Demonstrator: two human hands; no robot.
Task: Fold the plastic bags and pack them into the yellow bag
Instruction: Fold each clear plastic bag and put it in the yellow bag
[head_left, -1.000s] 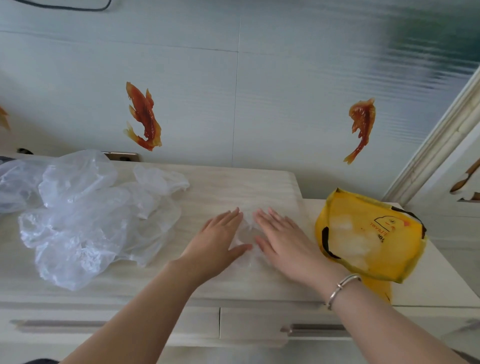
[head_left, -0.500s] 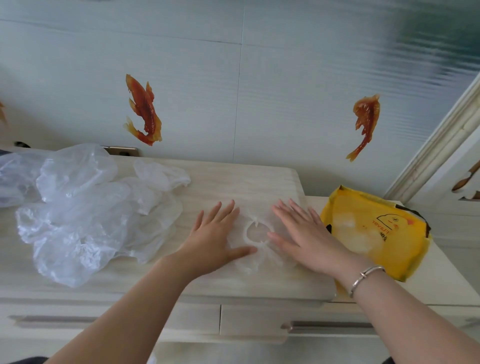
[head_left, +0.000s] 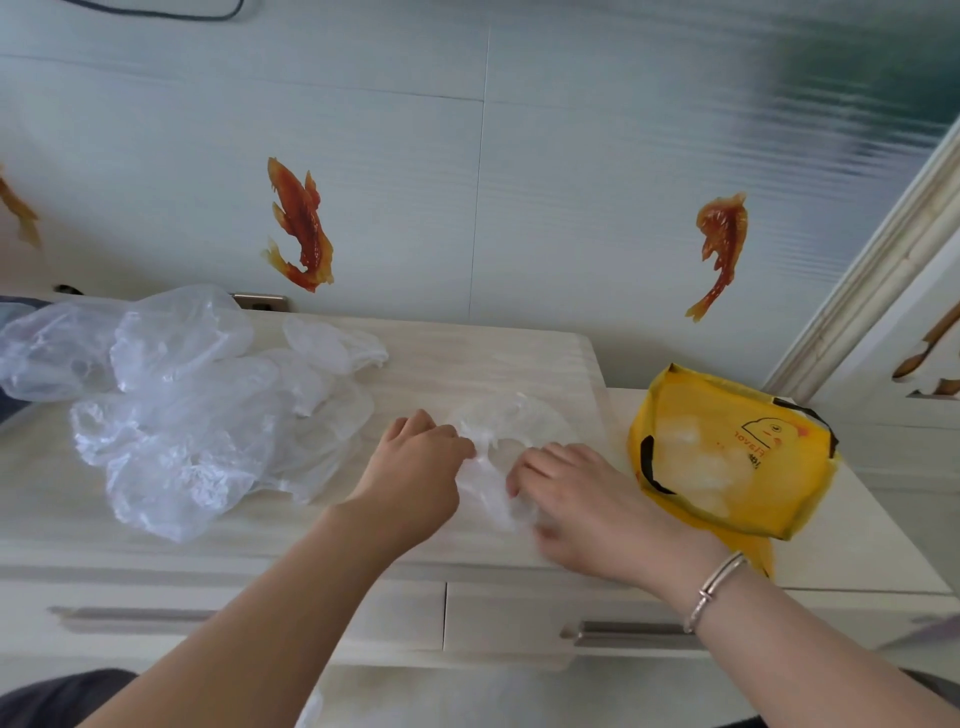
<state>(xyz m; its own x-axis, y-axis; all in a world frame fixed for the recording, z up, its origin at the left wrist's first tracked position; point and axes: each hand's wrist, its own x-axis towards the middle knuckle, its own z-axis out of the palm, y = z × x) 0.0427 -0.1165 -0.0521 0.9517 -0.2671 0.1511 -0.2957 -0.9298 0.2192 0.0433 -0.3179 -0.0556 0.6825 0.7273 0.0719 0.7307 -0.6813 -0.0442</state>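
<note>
Both hands work one clear plastic bag lying flat near the front edge of the cabinet top, right of its middle. Left hand: fingers curled, pinching the film at what looks like the handle loop, probably to anchor it for a crease. Right hand: fingers bent, resting on the near part of the same bag; motion blur at the thumb, so I cannot tell whether it grips or only presses. Hands sit close together, with only a strip of film between them. This looks like a mid-fold step, not yet packing.

The unfolded pile sits along the left edge, well apart from the working spot, presumably as feed stock. Bag count in the pile is unclear: the layers are translucent and overlap, at least four.

The yellow bag lies at the right edge, on the lower side surface, just beside the right hand, mouth roughly toward the person, so drop-in is a short reach. Pale lumps show through it, likely already-folded bags; count unreadable.

Counts: one bag in hand, one yellow bag, one bracelet on the right wrist, three fish stickers on the wall, one cut off at the left.
</note>
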